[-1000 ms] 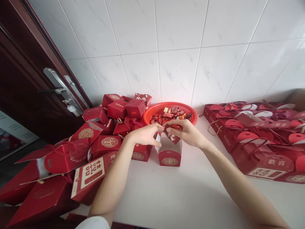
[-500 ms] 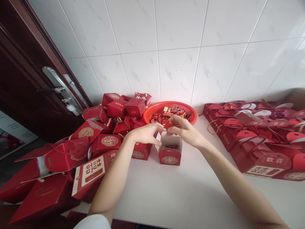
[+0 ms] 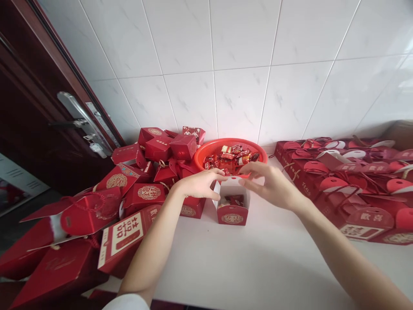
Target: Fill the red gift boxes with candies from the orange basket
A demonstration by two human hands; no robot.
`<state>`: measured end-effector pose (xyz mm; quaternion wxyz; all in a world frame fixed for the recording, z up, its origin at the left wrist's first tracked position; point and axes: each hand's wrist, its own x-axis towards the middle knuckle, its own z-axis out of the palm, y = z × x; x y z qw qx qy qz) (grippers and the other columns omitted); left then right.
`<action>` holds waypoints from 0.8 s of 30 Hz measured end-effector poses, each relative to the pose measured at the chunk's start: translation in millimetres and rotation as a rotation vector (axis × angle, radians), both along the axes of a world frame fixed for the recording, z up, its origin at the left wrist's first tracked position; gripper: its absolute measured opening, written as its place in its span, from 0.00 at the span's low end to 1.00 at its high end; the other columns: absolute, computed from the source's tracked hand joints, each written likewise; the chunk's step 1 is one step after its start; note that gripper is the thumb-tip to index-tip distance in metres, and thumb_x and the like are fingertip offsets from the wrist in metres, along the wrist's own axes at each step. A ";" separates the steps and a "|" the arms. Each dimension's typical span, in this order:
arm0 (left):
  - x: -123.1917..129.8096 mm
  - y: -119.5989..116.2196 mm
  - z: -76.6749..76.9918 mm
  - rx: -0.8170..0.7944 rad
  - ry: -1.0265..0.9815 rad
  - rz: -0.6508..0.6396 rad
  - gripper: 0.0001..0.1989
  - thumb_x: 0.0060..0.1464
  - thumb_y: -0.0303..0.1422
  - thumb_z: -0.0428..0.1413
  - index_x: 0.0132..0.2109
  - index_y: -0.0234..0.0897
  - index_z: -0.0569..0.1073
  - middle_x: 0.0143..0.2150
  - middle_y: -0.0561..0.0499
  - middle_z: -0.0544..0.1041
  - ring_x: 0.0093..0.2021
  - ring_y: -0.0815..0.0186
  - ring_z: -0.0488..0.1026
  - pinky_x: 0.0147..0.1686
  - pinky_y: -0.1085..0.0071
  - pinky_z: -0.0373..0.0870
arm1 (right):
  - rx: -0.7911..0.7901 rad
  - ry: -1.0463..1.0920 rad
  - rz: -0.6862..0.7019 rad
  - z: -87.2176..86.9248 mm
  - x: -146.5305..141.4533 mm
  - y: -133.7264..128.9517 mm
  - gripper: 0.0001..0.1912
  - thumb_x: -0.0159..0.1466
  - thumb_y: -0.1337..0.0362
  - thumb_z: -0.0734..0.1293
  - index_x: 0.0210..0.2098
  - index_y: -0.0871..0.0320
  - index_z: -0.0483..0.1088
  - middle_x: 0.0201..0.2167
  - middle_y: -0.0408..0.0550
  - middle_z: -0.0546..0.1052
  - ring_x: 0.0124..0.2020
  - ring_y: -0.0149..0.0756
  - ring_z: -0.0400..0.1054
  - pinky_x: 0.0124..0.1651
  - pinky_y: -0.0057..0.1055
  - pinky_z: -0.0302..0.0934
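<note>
A small red gift box [image 3: 232, 218] with a gold round emblem stands upright on the white table, its top open and its lining pale. Several wrapped candies [image 3: 237, 200] lie inside. My left hand [image 3: 201, 185] grips the box's left side, thumb on the near edge and fingers by the back flap. Stretched over the box's right rear corner, my right hand [image 3: 271, 185] has its thumb and fingers apart, with nothing visible between them. Right behind the box is a red plastic basket [image 3: 206, 148] of wrapped sweets.
Red gift boxes [image 3: 148, 192] lie in a loose heap on the left. Rows of upright red boxes [image 3: 361, 215] with rope handles fill the right side. A white tiled wall [image 3: 240, 94] closes the back, and a dark door [image 3: 29, 99] stands at the left.
My right hand has drawn away to the right, uncovering more of the basket and the candies in the box. The gift box and my left hand have shifted slightly right.
</note>
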<state>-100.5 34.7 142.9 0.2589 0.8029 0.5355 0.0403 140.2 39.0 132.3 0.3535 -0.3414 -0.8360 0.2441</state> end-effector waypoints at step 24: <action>69.8 -2.6 -45.4 0.186 -0.348 0.013 0.27 0.57 0.26 0.55 0.63 0.47 0.70 0.66 0.47 0.62 0.46 0.65 0.76 0.49 0.67 0.75 | -0.053 0.111 -0.178 -95.5 35.9 -30.8 0.18 0.70 0.50 0.60 0.52 0.54 0.65 0.52 0.54 0.76 0.49 0.44 0.74 0.48 0.39 0.69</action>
